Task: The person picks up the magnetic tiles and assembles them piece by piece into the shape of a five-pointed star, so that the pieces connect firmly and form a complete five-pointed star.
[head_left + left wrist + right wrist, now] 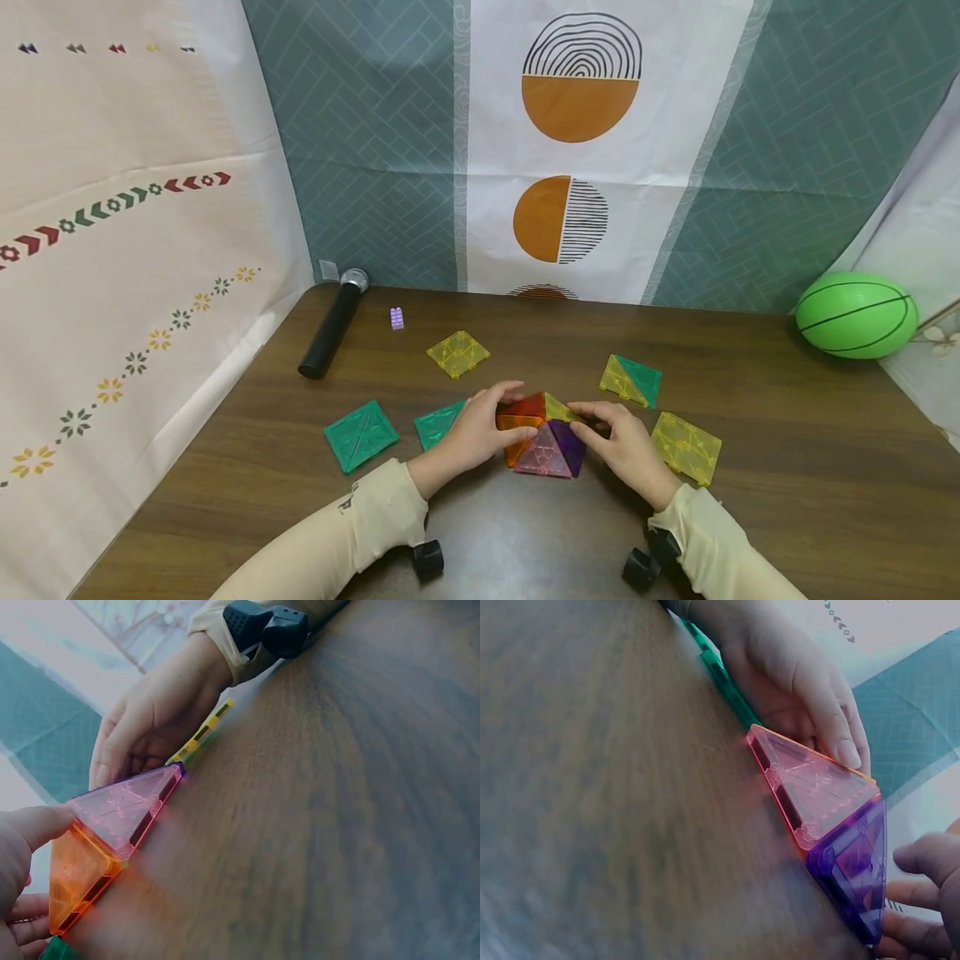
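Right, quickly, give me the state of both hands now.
Left hand: closed, holding the orange-and-red side of the multicoloured, translucent plastic tile pyramid.
Right hand: closed round its purple-and-yellow side; how firmly cannot be told.

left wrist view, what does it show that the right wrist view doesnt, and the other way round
Only left wrist: the broad face of the orange tile, a yellow tile and the black device on the right wrist.
Only right wrist: the broad face of the purple tile and the chevron pattern.
Both: the pink tile, left hand, right hand and table.
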{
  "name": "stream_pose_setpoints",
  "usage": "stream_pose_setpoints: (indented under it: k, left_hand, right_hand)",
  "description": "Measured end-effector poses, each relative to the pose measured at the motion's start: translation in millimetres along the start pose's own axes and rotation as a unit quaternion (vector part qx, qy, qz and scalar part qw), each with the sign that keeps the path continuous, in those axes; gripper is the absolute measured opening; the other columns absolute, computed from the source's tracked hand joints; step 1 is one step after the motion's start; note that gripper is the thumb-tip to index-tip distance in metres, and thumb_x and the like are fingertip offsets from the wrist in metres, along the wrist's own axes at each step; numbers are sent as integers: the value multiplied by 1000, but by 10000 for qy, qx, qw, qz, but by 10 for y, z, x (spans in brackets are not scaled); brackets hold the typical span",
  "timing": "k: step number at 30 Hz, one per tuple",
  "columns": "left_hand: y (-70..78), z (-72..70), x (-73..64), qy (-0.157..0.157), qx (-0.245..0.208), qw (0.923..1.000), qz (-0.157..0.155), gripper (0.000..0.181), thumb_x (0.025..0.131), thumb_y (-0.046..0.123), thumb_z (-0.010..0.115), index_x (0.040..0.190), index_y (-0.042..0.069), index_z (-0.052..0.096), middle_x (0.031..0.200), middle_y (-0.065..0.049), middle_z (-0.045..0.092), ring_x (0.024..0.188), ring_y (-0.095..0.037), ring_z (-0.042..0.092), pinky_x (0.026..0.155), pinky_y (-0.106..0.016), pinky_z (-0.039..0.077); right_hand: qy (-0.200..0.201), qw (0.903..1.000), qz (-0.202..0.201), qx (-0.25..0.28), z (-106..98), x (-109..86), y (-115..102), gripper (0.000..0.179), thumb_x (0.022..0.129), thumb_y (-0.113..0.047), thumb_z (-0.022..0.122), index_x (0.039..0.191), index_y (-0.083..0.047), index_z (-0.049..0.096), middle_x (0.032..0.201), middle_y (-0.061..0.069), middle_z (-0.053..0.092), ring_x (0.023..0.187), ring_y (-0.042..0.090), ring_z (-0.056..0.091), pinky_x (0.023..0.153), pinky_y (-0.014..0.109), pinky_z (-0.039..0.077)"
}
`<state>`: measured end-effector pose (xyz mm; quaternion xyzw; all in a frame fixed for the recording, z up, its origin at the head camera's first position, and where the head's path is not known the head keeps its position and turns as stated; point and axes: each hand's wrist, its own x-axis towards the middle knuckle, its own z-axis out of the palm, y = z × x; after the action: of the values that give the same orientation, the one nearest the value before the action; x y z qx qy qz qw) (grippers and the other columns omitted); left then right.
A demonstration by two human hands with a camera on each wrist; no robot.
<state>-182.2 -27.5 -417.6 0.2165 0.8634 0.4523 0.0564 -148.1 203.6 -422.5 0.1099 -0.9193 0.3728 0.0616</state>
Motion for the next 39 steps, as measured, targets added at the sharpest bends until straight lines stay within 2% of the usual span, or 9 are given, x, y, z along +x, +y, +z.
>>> stream_pose_setpoints:
  k: [3, 7, 11, 13, 17, 21, 25, 35, 39]
  left_hand:
    - [-7, -15, -6, -113, 158, 9997, 170, 69, 84, 39, 73, 141, 13, 45, 134, -7, 59, 122, -27, 52, 106, -49, 40]
    - [-37, -77, 8, -537, 704, 9936, 707, 77, 80, 41, 76, 144, 15, 43, 139, -4, 54, 126, -25, 50, 107, -47, 40]
    - [-76, -185, 24, -1065, 1482, 9735, 1381, 88, 74, 43, 81, 147, 16, 38, 145, -2, 48, 134, -23, 43, 111, -49, 34]
    - [-86, -238, 28, -1294, 1734, 9632, 1595, 93, 72, 45, 82, 148, 17, 36, 147, -1, 46, 136, -22, 41, 113, -49, 32]
    - [-91, -298, 26, -1607, 2041, 9490, 1786, 97, 71, 48, 81, 150, 19, 33, 149, 0, 44, 138, -22, 39, 115, -49, 30]
    - [-97, -296, 19, -1663, 2295, 9411, 1842, 93, 73, 49, 79, 149, 19, 34, 149, -1, 44, 137, -22, 41, 113, -48, 32]
    - [-105, -278, 20, -1576, 2419, 9396, 1839, 88, 75, 48, 78, 148, 19, 37, 148, -1, 45, 134, -20, 44, 112, -45, 34]
    - [-78, -288, 29, -1619, 2267, 9451, 1710, 82, 78, 41, 78, 147, 18, 39, 149, -4, 44, 136, -24, 42, 114, -48, 32]
    - [-87, -287, 51, -1600, 2295, 9445, 1722, 81, 78, 41, 77, 147, 18, 40, 149, -4, 44, 136, -24, 42, 114, -48, 32]
  right_hand:
    - [-28, 9996, -227, -176, 0, -8, 1, 38, 90, -30, 67, 123, -12, 66, 120, 9, 66, 108, 27, 58, 93, 49, 50]
    - [-200, 9961, -647, -558, -18, -13, -1, 51, 86, -39, 71, 128, -12, 61, 129, 11, 61, 119, 33, 53, 98, 57, 45]
    - [-573, 9891, -953, -970, -66, -10, -18, 66, 80, -48, 74, 135, -15, 55, 135, 13, 55, 123, 35, 50, 96, 57, 47]
    - [-780, 9842, -1080, -1163, -99, -13, -25, 73, 77, -51, 75, 138, -17, 53, 138, 14, 52, 123, 37, 50, 95, 60, 47]
    - [-1158, 9745, -1287, -1429, -155, -23, -35, 83, 73, -55, 77, 142, -20, 48, 141, 14, 49, 126, 40, 48, 98, 64, 41]
    - [-1369, 9695, -1320, -1546, -173, -37, -39, 85, 74, -54, 76, 145, -21, 44, 142, 13, 48, 127, 40, 47, 101, 65, 37]
    - [-1364, 9695, -1270, -1590, -168, -47, -38, 81, 76, -49, 76, 145, -21, 43, 142, 13, 48, 127, 40, 48, 101, 65, 38]
    - [-1289, 9691, -1373, -1594, -165, -12, -51, 79, 77, -43, 78, 145, -19, 44, 140, 14, 50, 124, 38, 51, 100, 61, 42]
    - [-1240, 9678, -1402, -1684, -167, 1, -64, 80, 77, -41, 79, 144, -17, 45, 138, 15, 51, 123, 38, 51, 100, 60, 43]
